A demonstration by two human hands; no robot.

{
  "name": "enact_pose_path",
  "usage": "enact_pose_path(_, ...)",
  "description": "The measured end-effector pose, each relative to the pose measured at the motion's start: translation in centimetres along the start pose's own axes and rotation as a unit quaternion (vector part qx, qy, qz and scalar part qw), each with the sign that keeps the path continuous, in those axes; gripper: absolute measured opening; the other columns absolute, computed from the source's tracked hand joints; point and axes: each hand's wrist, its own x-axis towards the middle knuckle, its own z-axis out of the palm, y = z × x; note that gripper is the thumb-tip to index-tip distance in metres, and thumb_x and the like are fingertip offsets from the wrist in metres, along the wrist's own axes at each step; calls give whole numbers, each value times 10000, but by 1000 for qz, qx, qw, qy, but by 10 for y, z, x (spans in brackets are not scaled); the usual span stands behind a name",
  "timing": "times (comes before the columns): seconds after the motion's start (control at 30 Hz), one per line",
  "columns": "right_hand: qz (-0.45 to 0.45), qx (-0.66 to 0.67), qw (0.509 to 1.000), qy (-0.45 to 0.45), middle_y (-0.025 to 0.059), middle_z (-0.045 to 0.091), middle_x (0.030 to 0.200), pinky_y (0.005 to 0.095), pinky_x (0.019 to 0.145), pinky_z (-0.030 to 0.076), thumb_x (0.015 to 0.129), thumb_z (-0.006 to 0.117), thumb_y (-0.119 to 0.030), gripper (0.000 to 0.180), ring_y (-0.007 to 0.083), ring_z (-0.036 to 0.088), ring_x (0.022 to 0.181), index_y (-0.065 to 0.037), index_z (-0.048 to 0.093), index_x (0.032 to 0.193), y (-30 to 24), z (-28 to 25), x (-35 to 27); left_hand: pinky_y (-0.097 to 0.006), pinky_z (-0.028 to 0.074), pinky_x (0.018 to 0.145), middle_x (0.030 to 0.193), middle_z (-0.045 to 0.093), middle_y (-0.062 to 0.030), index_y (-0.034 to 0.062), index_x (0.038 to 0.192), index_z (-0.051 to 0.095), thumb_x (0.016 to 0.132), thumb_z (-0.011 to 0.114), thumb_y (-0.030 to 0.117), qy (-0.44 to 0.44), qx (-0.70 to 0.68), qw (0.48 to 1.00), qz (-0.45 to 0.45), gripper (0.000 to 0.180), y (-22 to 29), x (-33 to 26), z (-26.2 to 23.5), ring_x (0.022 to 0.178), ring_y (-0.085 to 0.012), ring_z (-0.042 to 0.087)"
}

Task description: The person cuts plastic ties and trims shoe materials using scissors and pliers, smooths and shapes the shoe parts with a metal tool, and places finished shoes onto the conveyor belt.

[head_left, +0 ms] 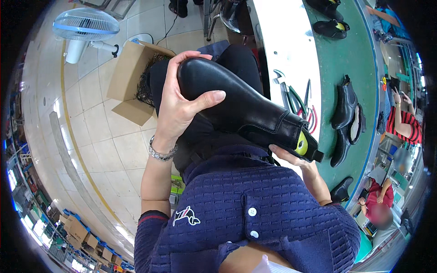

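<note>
Left hand grips the black boot by its toe, thumb spread — right hand clamped at its shaft.

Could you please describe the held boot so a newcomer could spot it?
Find the white tabletop, then look left. There the left hand and right hand hold the black boot. Unlike the boots on the green surface, it is held.

Behind the black boot, parts of the left hand and right hand are hidden. Right of the boot, a co-worker's head is blurred. Above right of it, the picture's edge crops a dark shoe. Left of it, a cardboard box's contents are indistinct.
</note>
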Motion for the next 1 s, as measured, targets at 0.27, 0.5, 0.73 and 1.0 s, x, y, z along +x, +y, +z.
enact_pose_path(0.27, 11, -34, 999, -31, 160, 552, 1303, 379, 1039, 407, 710, 765, -144, 756, 266, 551, 1187, -12, 441, 1380, 1, 1, -6, -281, 476, 928, 1218, 559, -128, 20, 1217, 485, 770, 780, 95, 38, -24, 999, -20, 541, -1, 18, 16, 1037, -165, 584)
enact_pose_path(0.5, 77, 173, 885, 425, 106, 653, 1034, 286, 843, 492, 805, 664, -138, 403, 185, 632, 910, 62, 592, 1148, 26, -55, -13, -394, 347, 1067, 1374, 473, -144, -6, 1340, 492, 874, 658, 174, -63, 105, 971, 203, 527, 51, 31, 42, 1301, -238, 441)
enact_pose_path(0.73, 50, -85, 837, 538, 107, 682, 939, 257, 760, 516, 779, 769, -170, 438, 139, 641, 813, 45, 602, 1122, 33, -184, -23, -404, 337, 881, 858, 586, -27, 512, 1407, 371, 966, 426, 538, -344, -173, 803, 455, 445, 169, -8, 57, 735, -161, 534)
enact_pose_path(1.0, 152, -370, 806, 435, 205, 605, 1258, 369, 986, 436, 762, 698, -530, 761, 314, 567, 1195, -47, 545, 1329, 182, -396, 36, -287, 430, 696, 617, 528, 45, 486, 1297, 522, 959, 486, 500, -384, -134, 848, 340, 340, 175, -3, 84, 575, -87, 482)
